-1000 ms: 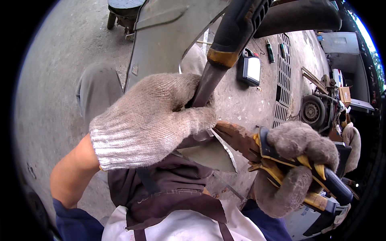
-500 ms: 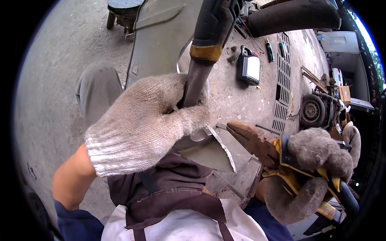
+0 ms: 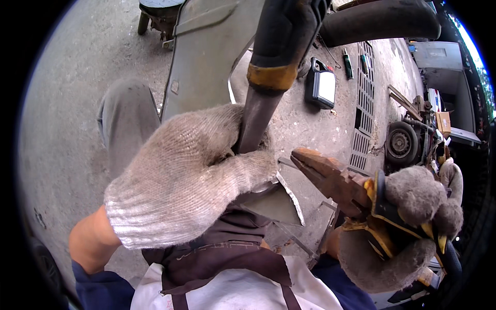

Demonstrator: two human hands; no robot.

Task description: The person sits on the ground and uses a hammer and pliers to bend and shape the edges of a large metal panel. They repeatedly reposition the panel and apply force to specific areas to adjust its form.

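My left hand (image 3: 191, 170), in a knitted work glove, is closed round the steel shank of a hammer (image 3: 281, 57). Its black-and-yellow grip points up and away from me; most of its head is hidden beneath the glove. In my gloved right hand (image 3: 413, 217) is a pair of pliers (image 3: 330, 178) with rusty tapered jaws and black-and-yellow handles. The jaws point left, apart from the hammer and seemingly in the air. Below both hands lies a greenish-grey sheet metal panel (image 3: 206, 57) with a bright, ragged cut edge, partly hidden by my left glove.
A black jug with a white label (image 3: 323, 89) stands on the concrete floor beyond. Farther right are a drain grate (image 3: 364, 98), a green tube (image 3: 347, 64) and a wheel (image 3: 401, 142). A dark curved pipe-like part (image 3: 382, 20) crosses the top right.
My left hand has moved slightly down, and the hammer's grip has shifted right and nearer. The pliers have moved slightly, their handles more to the right, with the fingers around them loosened a little.
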